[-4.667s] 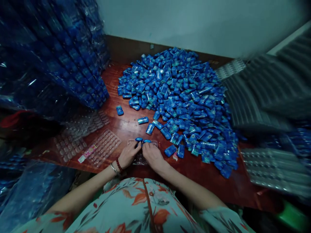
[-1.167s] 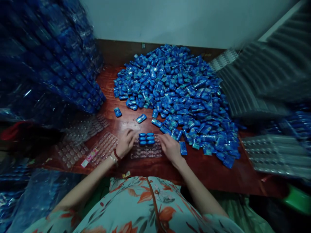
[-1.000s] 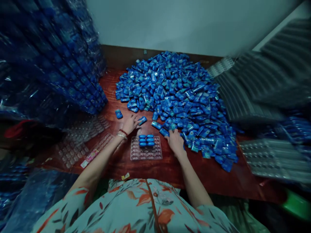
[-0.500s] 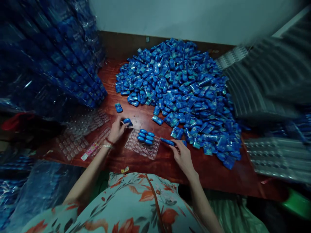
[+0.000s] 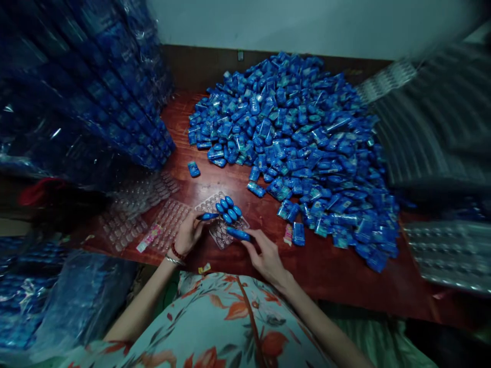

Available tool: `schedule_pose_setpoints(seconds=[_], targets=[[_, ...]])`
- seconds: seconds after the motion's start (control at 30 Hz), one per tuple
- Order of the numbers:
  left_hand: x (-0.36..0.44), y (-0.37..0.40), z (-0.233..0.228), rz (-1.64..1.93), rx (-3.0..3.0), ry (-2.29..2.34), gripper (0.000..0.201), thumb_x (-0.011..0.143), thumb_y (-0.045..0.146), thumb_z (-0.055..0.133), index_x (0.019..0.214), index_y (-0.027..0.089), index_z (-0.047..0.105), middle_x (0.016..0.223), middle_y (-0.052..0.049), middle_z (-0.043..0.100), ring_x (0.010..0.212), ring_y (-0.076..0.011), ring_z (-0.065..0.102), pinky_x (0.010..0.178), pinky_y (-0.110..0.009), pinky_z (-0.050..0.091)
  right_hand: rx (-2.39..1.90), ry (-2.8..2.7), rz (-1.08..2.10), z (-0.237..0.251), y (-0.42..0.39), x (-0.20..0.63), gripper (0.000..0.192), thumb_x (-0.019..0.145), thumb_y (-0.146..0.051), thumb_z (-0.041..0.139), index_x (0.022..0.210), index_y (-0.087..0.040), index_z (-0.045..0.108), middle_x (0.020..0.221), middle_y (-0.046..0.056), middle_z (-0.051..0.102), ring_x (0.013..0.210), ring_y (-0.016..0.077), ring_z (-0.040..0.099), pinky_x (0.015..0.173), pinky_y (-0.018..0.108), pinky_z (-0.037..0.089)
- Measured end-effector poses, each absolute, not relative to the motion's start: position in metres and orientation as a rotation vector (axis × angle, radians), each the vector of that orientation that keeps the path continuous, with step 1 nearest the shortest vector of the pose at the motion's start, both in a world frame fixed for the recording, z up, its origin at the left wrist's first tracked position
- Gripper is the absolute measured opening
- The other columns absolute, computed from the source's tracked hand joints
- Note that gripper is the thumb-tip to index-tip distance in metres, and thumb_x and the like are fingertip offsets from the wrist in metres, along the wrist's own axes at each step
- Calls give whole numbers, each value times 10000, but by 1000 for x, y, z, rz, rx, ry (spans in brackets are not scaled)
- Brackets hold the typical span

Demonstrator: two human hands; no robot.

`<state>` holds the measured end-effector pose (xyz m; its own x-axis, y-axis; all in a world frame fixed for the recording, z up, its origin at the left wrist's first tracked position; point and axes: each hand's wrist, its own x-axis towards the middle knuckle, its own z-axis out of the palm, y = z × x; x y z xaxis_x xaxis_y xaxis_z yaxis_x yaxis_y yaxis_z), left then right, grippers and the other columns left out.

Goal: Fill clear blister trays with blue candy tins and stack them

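Your left hand (image 5: 190, 232) and right hand (image 5: 264, 255) each pinch one blue packet over the clear tray (image 5: 220, 217) near the table's front edge. Only a few of its pockets are filled; most stay empty, and a big pile of packets (image 5: 295, 138) waits behind.

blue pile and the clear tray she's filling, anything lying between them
In the head view, mostly bare red-brown table separates the clear tray from the blue pile; one stray blue packet lies in that stretch.
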<state>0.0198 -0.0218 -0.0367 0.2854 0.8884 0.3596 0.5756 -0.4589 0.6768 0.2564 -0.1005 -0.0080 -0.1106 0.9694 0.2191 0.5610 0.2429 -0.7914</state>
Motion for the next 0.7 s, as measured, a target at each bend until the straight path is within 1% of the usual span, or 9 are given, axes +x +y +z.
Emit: schedule_pose_setpoints(seconds=[0.1,0.23,0.3,0.4,0.5,0.6,0.7], targets=[[15,-12,-38,988,2277,1201,192,879,173,443,1050,165,528,910,-55,634,838,-154,614,748,-284,508,-1492,-1960,724,-9,-96,249,262,904,-191,417,1148,-197,513,983,73,606,918,182,594,801,298,489],[23,-7,-32,833,2494,983,230,901,159,406,1098,156,525,903,-74,622,844,-163,598,745,-290,504,-1870,-2149,633,2,-83,265,266,900,-144,388,1126,-178,524,968,87,582,879,194,590,736,300,482],[31,-7,-29,781,2573,902,250,913,147,368,1108,144,524,925,-91,617,860,-165,592,748,-291,507,-1937,-2229,614,12,-77,277,255,901,-147,391,1114,-177,527,972,85,575,875,194,589,710,289,475],[42,-10,-28,736,2660,836,256,923,141,330,1071,132,538,971,-112,608,901,-169,584,762,-294,511,-1875,-2247,611,20,-73,284,254,914,-178,389,1136,-193,511,964,67,574,864,185,591,689,276,474],[45,-14,-29,731,2684,883,248,926,138,323,1050,131,538,987,-118,599,913,-167,579,771,-295,508,-1732,-2201,556,11,-73,276,284,919,-177,374,1171,-207,501,987,70,579,898,183,582,748,291,480],[41,-16,-30,722,2712,896,244,927,131,322,1061,126,526,983,-123,591,901,-166,571,758,-288,502,-1653,-2249,436,-5,-74,263,326,900,-119,365,1183,-184,512,1001,89,587,915,188,574,797,303,480],[37,-16,-29,692,2746,867,247,934,144,309,1062,138,521,964,-112,581,868,-158,557,736,-276,491,-1732,-2395,330,-9,-74,255,384,863,-46,361,1207,-146,498,988,101,588,889,196,569,783,304,482]])
